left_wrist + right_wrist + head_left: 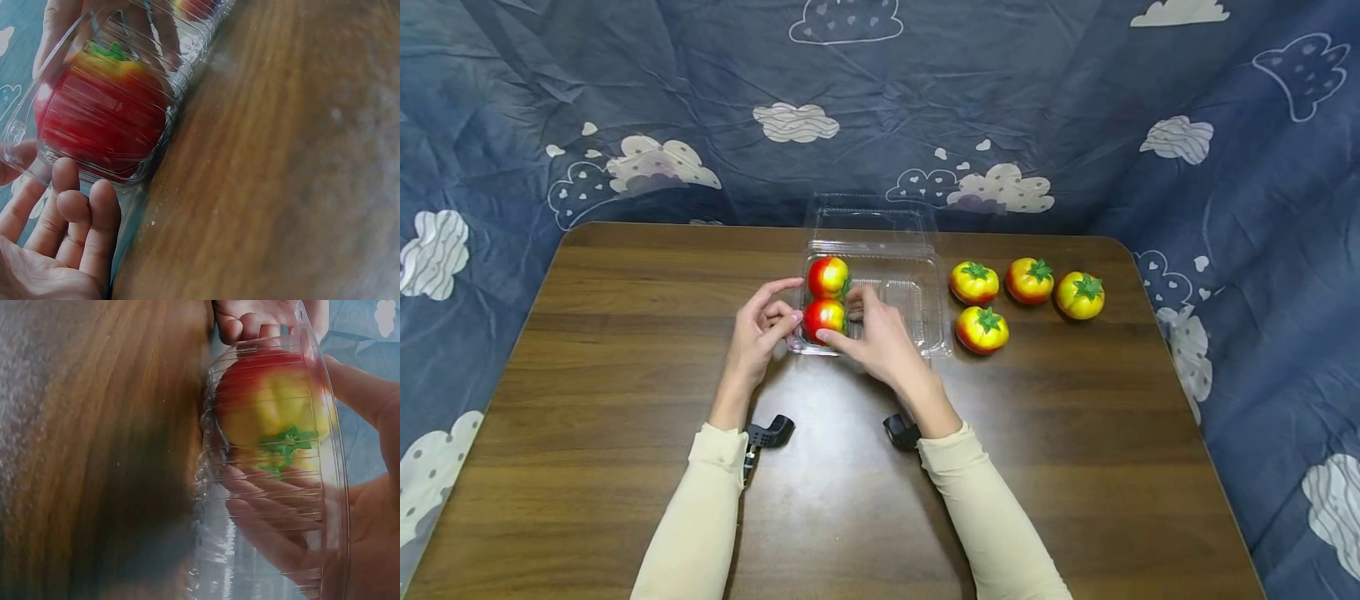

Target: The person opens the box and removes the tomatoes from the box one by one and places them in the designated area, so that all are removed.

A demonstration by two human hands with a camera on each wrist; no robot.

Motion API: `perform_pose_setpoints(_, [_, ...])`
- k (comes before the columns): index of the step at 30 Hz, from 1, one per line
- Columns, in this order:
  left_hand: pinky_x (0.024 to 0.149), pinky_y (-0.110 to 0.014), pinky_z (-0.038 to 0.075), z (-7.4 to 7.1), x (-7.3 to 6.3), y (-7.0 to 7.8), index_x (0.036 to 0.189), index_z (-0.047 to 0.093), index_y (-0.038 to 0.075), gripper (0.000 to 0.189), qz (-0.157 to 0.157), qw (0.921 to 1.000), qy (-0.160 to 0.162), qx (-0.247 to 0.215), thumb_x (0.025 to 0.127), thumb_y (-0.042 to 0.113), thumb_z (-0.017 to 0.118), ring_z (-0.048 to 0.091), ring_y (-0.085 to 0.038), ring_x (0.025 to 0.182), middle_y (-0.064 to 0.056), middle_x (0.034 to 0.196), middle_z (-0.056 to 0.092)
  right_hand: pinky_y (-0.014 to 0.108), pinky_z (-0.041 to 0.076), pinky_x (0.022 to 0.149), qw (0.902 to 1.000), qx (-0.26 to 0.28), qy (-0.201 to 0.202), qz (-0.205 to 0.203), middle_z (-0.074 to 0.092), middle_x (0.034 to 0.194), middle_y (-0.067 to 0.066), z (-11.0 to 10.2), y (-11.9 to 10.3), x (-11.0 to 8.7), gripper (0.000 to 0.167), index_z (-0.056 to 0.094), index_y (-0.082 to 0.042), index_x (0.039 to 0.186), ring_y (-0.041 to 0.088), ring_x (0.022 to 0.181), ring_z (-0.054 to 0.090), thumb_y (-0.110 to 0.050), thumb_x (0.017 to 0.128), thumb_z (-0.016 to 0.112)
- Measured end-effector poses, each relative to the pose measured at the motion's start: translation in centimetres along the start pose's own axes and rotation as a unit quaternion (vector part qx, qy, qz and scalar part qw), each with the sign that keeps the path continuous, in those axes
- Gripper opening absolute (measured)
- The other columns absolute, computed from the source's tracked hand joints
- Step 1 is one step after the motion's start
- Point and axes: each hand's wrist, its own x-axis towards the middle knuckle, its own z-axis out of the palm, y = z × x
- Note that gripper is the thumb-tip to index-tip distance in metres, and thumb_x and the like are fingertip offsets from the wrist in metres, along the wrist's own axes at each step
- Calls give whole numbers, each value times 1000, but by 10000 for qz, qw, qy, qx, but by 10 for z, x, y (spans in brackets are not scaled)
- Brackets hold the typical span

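Observation:
Two red-and-yellow toy tomatoes sit along the left side of a clear plastic clamshell container [917, 292]. My right hand [883, 337] reaches inside and holds the near tomato [823, 320], thumb on its front and fingers on its stem side. The far tomato [827, 277] touches it from behind. At the container's left edge, my left hand [756, 333] rests its thumb and index fingertips by the rim, the other fingers loosely bent. Through the clear wall, the left wrist view shows the near tomato's red side [103, 115]; its green leafy top [287, 447] appears in the right wrist view.
Several more toy tomatoes stand on the wooden table [1060, 467] right of the container, the closest one [982, 330] just beside its wall. The container's lid [872, 218] is raised at the back, near the blue cloud-patterned cloth [737, 75].

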Motion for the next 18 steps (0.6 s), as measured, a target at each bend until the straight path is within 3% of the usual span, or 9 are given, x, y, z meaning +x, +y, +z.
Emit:
perform_pose_setpoints(10, [56,-19,50,0,0,-2,140,59,-6,45,-13,10000,-47,72,96,-8,64,56,-13,58,-2,74,66,46,58,103,9998,118,-160,-19,71,133,18,2,-4,0,65,55,-7,133,32,118,73,-36,86,89])
perform_pose_setpoints(18, [56,-19,50,1,0,1,140,61,-2,46,-5,10000,17,92,95,-9,65,56,-12,58,-3,74,66,43,60,96,9996,184,-203,61,73,122,12,0,-2,2,61,58,-9,132,26,107,73,-34,85,89])
